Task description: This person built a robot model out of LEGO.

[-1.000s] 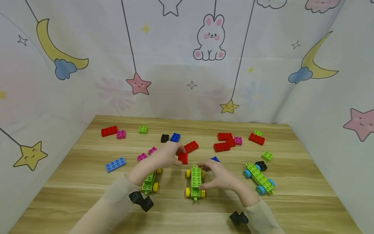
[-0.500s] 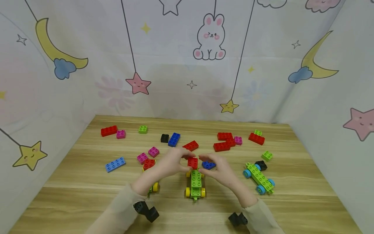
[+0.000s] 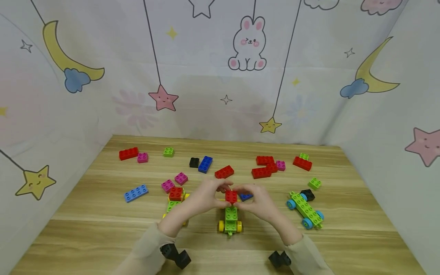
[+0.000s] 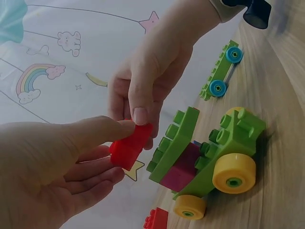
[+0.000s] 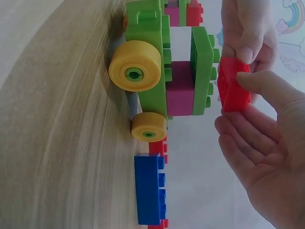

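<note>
A red toy brick [image 3: 231, 197] is pinched between my two hands, above the front half of a small building-block car [image 3: 231, 215]. My left hand [image 3: 206, 196] has its thumb and fingers on one side of the brick; my right hand [image 3: 258, 202] pinches the other side. In the right wrist view the car shows yellow wheels [image 5: 135, 66], a magenta block [image 5: 180, 88] and a green studded plate [image 5: 202, 71] on top. The red brick [image 5: 233, 86] is close over that plate, tilted slightly. Its studs are partly hidden by fingers.
Left of my left hand stands another yellow-wheeled car [image 3: 173, 205] topped by a red brick [image 3: 176, 193]. To the right sits a blue-wheeled green car [image 3: 306, 210]. A blue brick [image 3: 245, 196] lies behind my right hand. Several loose bricks are scattered towards the back curtain [image 3: 199, 114].
My left hand has carried the red brick rightward and over the car. My right hand has moved from beside the car onto the brick.
</note>
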